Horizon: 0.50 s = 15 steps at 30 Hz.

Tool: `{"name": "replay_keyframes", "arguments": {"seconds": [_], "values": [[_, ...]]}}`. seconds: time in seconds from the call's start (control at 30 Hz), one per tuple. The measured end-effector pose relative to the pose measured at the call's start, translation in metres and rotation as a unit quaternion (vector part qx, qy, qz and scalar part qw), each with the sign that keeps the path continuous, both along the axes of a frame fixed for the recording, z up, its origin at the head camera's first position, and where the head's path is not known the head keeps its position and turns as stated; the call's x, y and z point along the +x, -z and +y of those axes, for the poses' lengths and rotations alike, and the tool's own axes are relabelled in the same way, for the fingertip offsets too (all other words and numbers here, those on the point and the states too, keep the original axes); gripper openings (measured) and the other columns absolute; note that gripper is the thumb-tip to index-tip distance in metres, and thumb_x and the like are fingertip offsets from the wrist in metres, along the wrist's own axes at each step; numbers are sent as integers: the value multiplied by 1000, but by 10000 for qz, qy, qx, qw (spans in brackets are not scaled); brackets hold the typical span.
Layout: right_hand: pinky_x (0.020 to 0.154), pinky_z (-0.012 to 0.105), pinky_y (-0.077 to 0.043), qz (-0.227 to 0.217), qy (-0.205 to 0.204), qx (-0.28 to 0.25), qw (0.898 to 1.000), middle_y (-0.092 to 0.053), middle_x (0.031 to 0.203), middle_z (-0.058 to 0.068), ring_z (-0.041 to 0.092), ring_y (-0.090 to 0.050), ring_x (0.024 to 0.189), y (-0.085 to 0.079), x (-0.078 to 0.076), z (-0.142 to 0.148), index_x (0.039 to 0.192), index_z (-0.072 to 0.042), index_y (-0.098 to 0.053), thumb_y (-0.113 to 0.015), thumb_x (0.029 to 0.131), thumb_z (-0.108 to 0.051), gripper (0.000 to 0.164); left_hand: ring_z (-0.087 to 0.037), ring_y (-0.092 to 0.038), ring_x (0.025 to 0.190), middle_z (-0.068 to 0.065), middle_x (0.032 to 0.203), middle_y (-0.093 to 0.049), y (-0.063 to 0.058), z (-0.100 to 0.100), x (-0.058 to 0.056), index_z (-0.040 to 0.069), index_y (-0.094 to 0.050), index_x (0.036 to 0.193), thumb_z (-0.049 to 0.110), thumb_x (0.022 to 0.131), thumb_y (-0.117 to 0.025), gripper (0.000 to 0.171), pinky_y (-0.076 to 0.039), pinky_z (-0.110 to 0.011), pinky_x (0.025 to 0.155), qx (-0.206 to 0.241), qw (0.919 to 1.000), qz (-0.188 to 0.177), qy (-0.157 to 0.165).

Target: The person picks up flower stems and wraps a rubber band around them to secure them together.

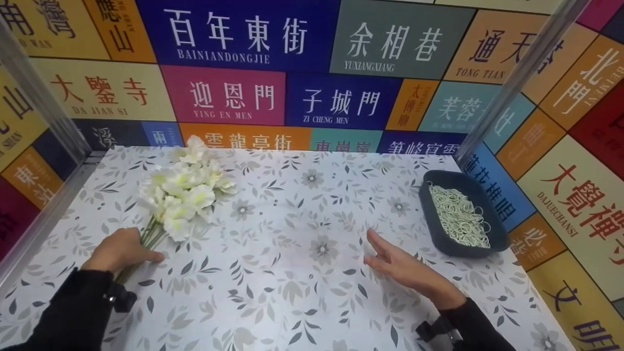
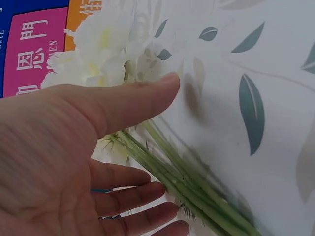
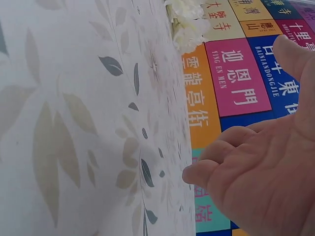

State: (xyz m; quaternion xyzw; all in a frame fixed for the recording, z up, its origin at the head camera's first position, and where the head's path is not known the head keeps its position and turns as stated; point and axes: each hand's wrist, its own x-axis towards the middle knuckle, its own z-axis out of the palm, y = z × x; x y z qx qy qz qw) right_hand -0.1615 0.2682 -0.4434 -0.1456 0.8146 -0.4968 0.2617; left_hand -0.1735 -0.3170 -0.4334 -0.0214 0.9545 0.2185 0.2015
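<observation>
White blossoms with yellow-green hearts top the bunch (image 1: 180,200), which lies on the patterned table (image 1: 273,297), its heads towards the wall (image 1: 234,36) and its green stems (image 2: 182,184) towards the person. The left hand (image 1: 119,248) is at the bunch's stems, just below the blossoms. It is wide: the thumb stretches out on one side and the fingers, loosely bent, lie beside the stems, without closing round them; whether the fingertips touch them I cannot tell. The right hand (image 1: 407,270) is well apart from the bunch, to its right, wide too, with palm turned towards the bunch, thumb spread from the fingers and nothing held. Farther right of the bunch, beyond that hand, sits a dark tray (image 1: 487,200) with a heap of pale rings (image 1: 458,217) in it. Behind the bunch, the wall carries coloured blocks of lettering. Black sleeves (image 1: 61,312) cover both arms, the left one nearer the bunch, and a small dark device (image 1: 122,298) shows at each wrist.
</observation>
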Motion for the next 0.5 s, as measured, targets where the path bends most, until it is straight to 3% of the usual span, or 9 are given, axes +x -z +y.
{"name": "replay_keyframes", "arguments": {"seconds": [0.1,0.3,0.5], "values": [[125,50,-12,-220,-108,-140,9996,5,169,14,33,-3,156,2,-4,-10,159,-6,6,-50,105,-38,85,-33,-54,80,-32,101,-58,-3,2,-7,-21,-47,115,44,82,-78,79,-50,-42,68,-82,9999,-79,46],[127,48,-7,-658,106,-311,9973,2,169,12,28,-1,157,9,-14,-22,160,-7,4,-55,101,-44,91,-56,-53,111,-46,134,-43,-8,5,-18,-25,-34,134,44,84,-76,95,-49,-60,91,-147,9994,-313,42],[127,46,-8,-859,126,-475,9951,-2,168,16,30,-4,157,18,-23,-37,159,-1,2,-58,101,-39,92,-42,-61,95,-38,122,-57,-7,16,-30,-16,-52,121,42,79,-78,76,-53,-53,81,-248,9993,-226,-135]]}}
